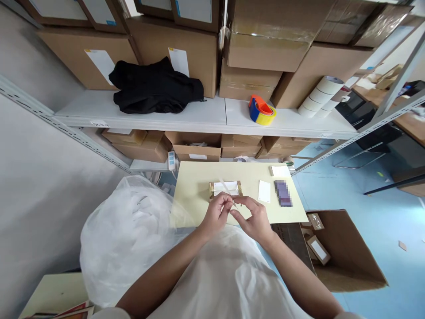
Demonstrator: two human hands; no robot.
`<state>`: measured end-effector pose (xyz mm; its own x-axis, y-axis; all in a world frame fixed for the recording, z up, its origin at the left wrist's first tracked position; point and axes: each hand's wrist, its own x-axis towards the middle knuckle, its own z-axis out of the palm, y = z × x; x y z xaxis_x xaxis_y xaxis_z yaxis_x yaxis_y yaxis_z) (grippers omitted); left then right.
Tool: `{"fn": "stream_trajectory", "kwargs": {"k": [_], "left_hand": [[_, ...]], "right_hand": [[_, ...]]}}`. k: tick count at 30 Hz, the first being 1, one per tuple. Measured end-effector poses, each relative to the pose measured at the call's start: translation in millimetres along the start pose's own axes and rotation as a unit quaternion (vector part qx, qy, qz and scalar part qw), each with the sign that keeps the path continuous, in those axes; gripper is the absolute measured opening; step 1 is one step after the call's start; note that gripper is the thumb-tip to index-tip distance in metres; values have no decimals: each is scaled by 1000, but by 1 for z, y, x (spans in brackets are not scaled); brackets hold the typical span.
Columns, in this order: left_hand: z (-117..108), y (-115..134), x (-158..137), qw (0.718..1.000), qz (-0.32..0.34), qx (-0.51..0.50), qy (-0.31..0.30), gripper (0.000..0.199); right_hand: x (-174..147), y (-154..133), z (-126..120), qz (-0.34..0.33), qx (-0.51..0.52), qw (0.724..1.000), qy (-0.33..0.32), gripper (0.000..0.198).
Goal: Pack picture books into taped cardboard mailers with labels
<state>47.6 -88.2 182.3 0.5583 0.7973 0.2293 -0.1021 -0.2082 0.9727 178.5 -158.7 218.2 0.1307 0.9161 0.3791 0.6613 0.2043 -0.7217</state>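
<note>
"Where's the narrow, translucent whitish strip [223, 184]?"
"At the fingertips, partly overlapping in view the small brown box with a white label [233, 186] on the cream rectangular tabletop [192, 186]. Left hand [215, 216] pinches it; right hand [255, 218] is beside it, thumb and forefinger apart."
"Handling?"
"Probably light, limp, maybe clingy — hold it by the edges. The box looks stiff — grip its short ends."
</note>
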Motion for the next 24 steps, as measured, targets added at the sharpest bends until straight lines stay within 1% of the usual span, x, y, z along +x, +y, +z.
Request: {"fn": "stream_trajectory", "kwargs": {"k": [4, 8, 13, 17, 21, 24], "left_hand": [[-9, -4, -7, 999, -5, 25, -42, 22], [-16, -11, -15, 997, -26, 25, -73, 22], [-24, -20, -19, 991, -105, 3, -82, 23], [-34, -26, -10, 987, -137, -3, -80, 24], [-47, -28, 7, 984, -138, 50, -101, 21], [-58, -28, 21, 981, -129, 105, -101, 20]], "right_hand": [[-9, 2, 9, 51, 17, 999, 2, 15], [-17, 2, 15, 121, 49, 991, -12, 16], [-18, 9, 17, 220, 130, 967, -16, 21], [-16, 23, 17, 269, 223, 937, 20, 24], [-15, 36, 13, 297, 232, 924, 62, 23], [-15, 45, 6, 320, 239, 913, 82, 23]]}}
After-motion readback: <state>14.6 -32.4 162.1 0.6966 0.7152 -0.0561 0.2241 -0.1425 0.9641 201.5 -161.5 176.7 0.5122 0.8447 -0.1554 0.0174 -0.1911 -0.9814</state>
